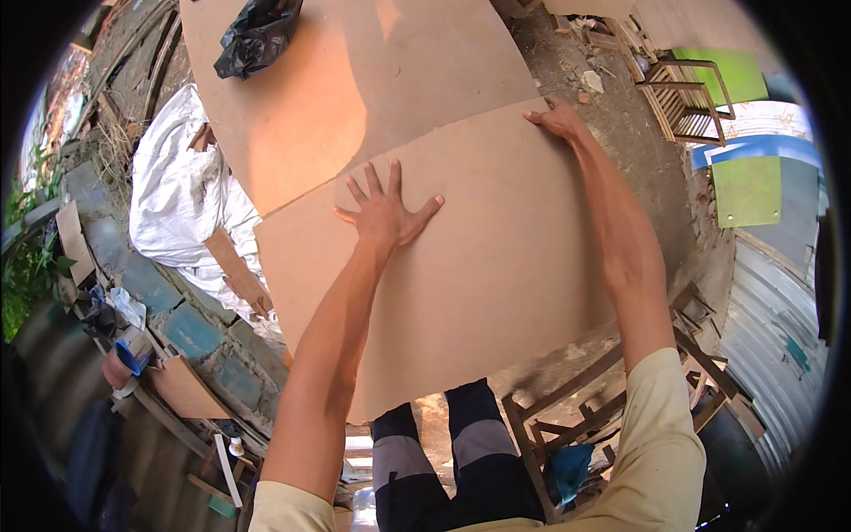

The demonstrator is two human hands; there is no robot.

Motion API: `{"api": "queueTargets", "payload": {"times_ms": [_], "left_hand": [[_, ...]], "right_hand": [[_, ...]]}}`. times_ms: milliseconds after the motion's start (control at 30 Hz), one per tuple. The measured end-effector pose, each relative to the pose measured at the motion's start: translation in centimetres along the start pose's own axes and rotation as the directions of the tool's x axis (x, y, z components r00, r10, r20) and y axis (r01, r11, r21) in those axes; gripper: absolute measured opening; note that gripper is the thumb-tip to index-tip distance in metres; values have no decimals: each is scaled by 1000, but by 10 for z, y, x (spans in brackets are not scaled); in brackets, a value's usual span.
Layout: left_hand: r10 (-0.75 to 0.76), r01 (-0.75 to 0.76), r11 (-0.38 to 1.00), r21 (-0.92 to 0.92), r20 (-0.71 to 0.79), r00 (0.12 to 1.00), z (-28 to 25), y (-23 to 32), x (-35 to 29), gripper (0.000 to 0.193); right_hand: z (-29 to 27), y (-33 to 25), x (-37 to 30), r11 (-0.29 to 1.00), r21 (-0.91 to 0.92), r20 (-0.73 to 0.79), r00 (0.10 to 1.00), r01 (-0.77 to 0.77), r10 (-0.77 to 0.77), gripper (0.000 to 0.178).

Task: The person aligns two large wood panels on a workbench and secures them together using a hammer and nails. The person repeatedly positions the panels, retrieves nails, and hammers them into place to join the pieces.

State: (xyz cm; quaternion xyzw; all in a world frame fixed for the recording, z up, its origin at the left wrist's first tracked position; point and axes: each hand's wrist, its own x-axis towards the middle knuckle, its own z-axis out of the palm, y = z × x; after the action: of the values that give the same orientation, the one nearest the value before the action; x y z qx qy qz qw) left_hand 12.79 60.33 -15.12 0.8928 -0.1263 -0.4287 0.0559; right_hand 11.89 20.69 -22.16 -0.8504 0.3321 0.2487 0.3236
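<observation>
A brown fibreboard sheet [487,257] lies in front of me, its far edge resting along a larger brown board [425,71] that stretches away beyond it. My left hand [386,213] presses flat on the nearer sheet, fingers spread, close to that far edge. At the sheet's far right corner, my right hand [558,121] grips the edge, thumb side on top; some of its fingers are hidden. A crumpled black plastic bag [257,40] sits on the larger board, where a bright patch of sunlight falls.
White sacking [173,191] and a low block wall [191,332] run along the left. Nearby right stands a wooden frame [567,390] with a blue bag [570,470] in it. Farther right are a slatted wooden rack [678,102] and corrugated metal sheeting [753,310].
</observation>
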Motion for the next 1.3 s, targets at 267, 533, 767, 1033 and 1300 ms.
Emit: {"api": "queueTargets", "payload": {"times_ms": [267,533,767,1033,1300], "left_hand": [[-4,4,1000,-18,-1,1000,-1,-5,-3,115],[-24,23,1000,1,37,999,-4,-7,-3,114],[-18,18,1000,10,49,999,-5,1,-1,115],[-1,-1,999,-54,-31,1000,0,-4,-3,113],[153,-156,988,-6,-149,977,40,-72,-46,98]], "right_hand": [[6,-2,-2,996,-54,-12,997,75,-76,88],[44,-40,-47,786,-608,-236,970,-107,-51,74],[87,-67,-118,748,-663,-76,993,15,-88,64],[134,-108,-200,784,-597,77,985,171,-156,74],[134,-117,-197,777,-615,121,990,137,-78,78]]}}
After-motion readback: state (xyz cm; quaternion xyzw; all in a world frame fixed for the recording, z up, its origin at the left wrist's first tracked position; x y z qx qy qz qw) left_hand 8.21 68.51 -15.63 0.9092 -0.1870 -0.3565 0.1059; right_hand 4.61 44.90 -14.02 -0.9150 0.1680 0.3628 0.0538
